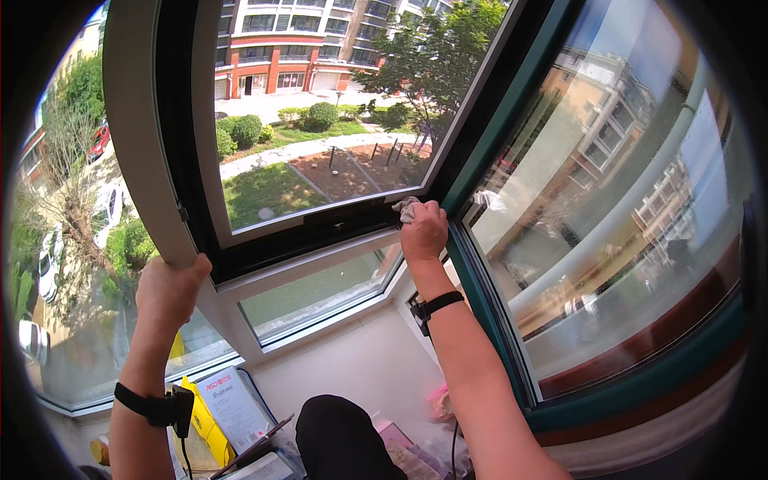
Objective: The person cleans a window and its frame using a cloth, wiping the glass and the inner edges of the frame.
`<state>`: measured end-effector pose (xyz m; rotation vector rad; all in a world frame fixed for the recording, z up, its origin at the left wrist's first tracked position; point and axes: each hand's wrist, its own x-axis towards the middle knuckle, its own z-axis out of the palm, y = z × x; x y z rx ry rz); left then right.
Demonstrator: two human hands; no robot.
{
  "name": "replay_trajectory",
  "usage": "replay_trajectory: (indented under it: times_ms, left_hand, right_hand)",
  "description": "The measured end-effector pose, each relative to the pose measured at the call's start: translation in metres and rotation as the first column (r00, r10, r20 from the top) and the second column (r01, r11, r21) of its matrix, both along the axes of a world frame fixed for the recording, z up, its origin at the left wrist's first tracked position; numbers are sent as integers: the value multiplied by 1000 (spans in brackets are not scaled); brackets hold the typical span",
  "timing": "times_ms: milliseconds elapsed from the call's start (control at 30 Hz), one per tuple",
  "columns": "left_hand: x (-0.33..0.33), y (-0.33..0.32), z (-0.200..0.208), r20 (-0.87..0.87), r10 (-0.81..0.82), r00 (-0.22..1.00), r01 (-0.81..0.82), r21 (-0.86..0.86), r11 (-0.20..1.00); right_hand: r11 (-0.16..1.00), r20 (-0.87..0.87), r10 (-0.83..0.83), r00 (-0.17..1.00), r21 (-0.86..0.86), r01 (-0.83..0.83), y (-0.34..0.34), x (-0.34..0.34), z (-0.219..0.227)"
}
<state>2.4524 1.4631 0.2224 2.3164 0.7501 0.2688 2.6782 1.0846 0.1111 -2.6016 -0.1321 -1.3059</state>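
A grey cloth (406, 209) is held bunched in the right hand (425, 230), at the lower right corner of the black frame (256, 254), near the green frame (522, 94). The left hand (169, 291) is set against the pale post (138, 104), thumb at its edge; how far its fingers are curled cannot be told. The cloth is judged light, soft and limp, not easily damaged; whether it is damp cannot be seen. It is best gripped by a gathered fold. The frame is judged stiff, the glass (320, 172) smooth and fragile.
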Motion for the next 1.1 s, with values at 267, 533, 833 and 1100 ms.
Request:
replay_trajectory:
  times_ms: [267,533,833,1100]
  left_hand:
    - [6,-5,2,-65,10,998,-6,61,998]
    - [7,-9,5,-38,9,999,-8,16,1000]
    - [-2,-8,5,13,2,1000,-3,86,996]
    - [2,-1,3,5,33,999,-33,65,997]
  right_hand:
    - [997,-67,47,997,64,-43,22,-16,-25]
    - [998,-173,-43,984,-62,32,-7,5,-13]
    - [993,-286,29,958,-101,-60,-7,-6,-10]
    - [991,-346,134,929,48,-125,32,-14,-3]
